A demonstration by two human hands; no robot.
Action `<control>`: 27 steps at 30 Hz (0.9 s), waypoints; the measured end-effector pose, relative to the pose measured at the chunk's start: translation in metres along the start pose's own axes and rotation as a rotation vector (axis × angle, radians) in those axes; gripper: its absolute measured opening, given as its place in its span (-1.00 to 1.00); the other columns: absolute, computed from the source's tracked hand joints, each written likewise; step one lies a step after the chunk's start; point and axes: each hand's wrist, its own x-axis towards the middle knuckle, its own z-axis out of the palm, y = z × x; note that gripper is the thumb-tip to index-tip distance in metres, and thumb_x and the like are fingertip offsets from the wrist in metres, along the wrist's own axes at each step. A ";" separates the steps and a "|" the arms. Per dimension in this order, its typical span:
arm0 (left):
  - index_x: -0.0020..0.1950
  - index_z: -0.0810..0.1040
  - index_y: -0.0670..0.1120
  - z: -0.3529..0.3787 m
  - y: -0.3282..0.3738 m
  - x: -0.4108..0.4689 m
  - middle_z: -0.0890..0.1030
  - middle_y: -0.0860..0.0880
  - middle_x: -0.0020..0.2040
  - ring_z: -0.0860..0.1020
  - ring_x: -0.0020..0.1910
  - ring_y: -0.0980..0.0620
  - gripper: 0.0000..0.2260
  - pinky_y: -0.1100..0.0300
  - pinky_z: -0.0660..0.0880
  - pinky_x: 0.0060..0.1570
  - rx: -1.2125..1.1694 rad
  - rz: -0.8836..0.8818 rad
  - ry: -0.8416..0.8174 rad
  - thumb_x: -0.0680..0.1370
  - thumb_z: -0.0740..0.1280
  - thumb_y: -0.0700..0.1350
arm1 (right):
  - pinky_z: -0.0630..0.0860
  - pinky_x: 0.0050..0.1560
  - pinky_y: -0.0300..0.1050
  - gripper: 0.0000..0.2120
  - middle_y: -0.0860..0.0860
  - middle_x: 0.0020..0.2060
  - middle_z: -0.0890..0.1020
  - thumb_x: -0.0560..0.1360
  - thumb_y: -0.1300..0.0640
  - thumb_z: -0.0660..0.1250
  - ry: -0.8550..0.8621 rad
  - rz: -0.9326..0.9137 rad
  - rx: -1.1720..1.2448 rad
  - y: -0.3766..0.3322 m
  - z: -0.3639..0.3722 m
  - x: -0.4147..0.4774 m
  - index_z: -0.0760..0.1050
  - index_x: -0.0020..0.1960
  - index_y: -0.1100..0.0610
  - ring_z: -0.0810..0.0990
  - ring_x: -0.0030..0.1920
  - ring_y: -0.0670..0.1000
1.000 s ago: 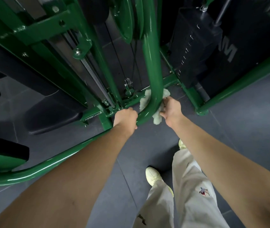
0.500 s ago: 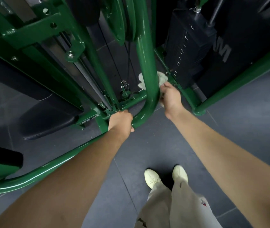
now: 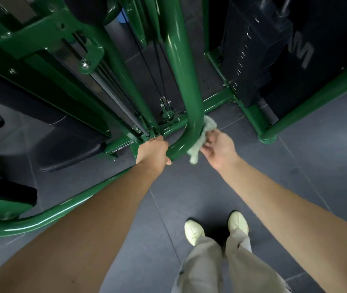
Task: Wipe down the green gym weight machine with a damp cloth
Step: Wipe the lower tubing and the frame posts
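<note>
- Dark grey floor tiles [image 3: 113,240] spread under the whole scene, with the green weight machine [image 3: 47,32] rising from them and a black weight stack [image 3: 250,60] standing off to the right behind the frame.
- A thick curved tube [image 3: 189,98] of that frame comes down the middle of the view and bends low towards the left, running on as a long rail near the floor.
- Risk, as I judge it: the pale cloth [image 3: 200,142] is bunched small against the right side of the bend, with a loose tail hanging below, so only a narrow strip of tube gets wiped and the back of the curve may be missed.
- Thin black cables [image 3: 145,60] and a small pulley [image 3: 166,106] sit just behind the bend; a trailing corner of cloth could catch there if the wipe strays inward.
- A loose pinch could also let the cloth slip to the floor beside the pale shoes [image 3: 194,232].
- Right hand [image 3: 219,146]: the grip is partly closed, with its fingers [image 3: 210,137] curled onto the cloth and pressing it to the tube, palm turned up towards the camera.
- Left hand [image 3: 153,149]: the grip is wrapped tight round the tube at the bottom of the bend, thumb tip showing underneath, bracing the body; it holds no cloth.
</note>
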 end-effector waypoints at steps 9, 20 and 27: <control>0.14 0.64 -0.17 0.009 -0.005 -0.004 0.48 -0.05 -0.01 0.53 0.09 -0.15 -0.68 0.03 0.44 -0.13 -0.036 0.019 0.069 0.53 0.52 0.02 | 0.64 -0.03 -0.14 -0.68 -0.05 -0.07 0.72 0.68 0.33 0.13 0.102 -0.148 -0.005 0.009 0.020 -0.006 0.57 0.01 0.00 0.68 -0.03 -0.03; 0.46 0.55 -0.04 0.035 -0.026 -0.028 0.54 -0.01 0.30 0.48 0.32 -0.09 -0.62 0.00 0.52 0.20 -0.216 0.072 0.251 0.64 0.40 -0.05 | 0.70 -0.14 0.01 -0.80 0.07 -0.35 0.53 0.59 0.39 0.12 0.088 0.101 0.414 0.165 0.045 -0.019 0.49 -0.06 0.21 0.51 -0.33 0.04; 0.43 0.58 -0.08 0.073 -0.102 -0.080 0.56 -0.01 0.29 0.45 0.33 -0.04 -0.68 0.05 0.46 0.28 -0.279 0.084 0.346 0.68 0.34 -0.06 | 0.67 0.01 0.06 -0.82 0.08 -0.18 0.66 0.67 0.33 0.17 0.199 -0.115 0.431 0.124 0.021 -0.020 0.55 0.07 0.22 0.66 -0.14 0.07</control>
